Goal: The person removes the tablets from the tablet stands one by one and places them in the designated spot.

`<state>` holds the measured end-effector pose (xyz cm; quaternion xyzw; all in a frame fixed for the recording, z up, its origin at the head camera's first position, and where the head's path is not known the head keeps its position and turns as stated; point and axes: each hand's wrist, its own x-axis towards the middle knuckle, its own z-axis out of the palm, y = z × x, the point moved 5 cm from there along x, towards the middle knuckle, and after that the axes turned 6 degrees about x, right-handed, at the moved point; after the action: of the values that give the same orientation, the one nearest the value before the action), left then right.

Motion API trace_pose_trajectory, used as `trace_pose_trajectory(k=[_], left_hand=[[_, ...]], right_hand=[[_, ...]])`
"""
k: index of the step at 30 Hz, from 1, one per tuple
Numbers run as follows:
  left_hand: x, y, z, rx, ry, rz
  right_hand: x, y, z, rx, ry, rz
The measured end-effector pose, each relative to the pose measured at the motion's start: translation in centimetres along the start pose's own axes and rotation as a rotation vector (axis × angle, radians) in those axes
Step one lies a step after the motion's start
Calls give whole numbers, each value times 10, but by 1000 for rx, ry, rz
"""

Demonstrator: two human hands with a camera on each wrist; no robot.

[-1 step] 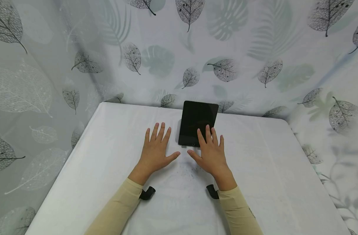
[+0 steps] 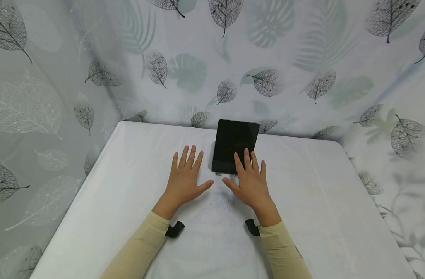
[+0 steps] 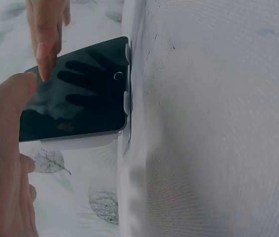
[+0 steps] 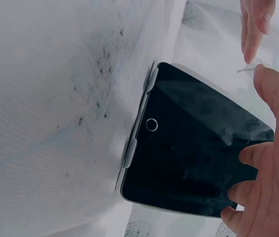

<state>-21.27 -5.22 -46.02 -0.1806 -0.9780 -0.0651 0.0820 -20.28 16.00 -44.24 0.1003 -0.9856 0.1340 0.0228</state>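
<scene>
A black tablet (image 2: 234, 139) leans back on a light-coloured stand (image 3: 82, 142) at the far side of the table. Two small grey lips (image 4: 130, 153) of the stand hold its lower edge, near the round home button. My left hand (image 2: 184, 182) is spread palm down to the left of the tablet, holding nothing. My right hand (image 2: 251, 185) has its fingers spread too, and they overlap the tablet's lower right part in the head view. In the left wrist view, a dark reflection of spread fingers shows on the screen. Both thumbs point inward, apart from each other.
A white cloth covers the table (image 2: 136, 155), with small dark specks before the tablet. Leaf-printed curtains (image 2: 198, 97) hang behind and at both sides. Black curved pieces (image 2: 175, 229) stick out at both wrists, by the beige sleeves (image 2: 139, 244).
</scene>
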Motion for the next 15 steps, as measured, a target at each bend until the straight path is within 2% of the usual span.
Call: trace_pose_trajectory(k=[4, 8, 12, 15], left_hand=[[0, 0, 1, -26, 3, 6], [1, 2, 0, -100, 11, 14], [2, 5, -3, -261, 36, 34], [3, 7, -2, -451, 54, 51]], right_hand=[[0, 1, 0, 11, 10, -5], [1, 3, -1, 39, 50, -13], [3, 5, -5, 100, 105, -10], [3, 7, -7, 145, 172, -20]])
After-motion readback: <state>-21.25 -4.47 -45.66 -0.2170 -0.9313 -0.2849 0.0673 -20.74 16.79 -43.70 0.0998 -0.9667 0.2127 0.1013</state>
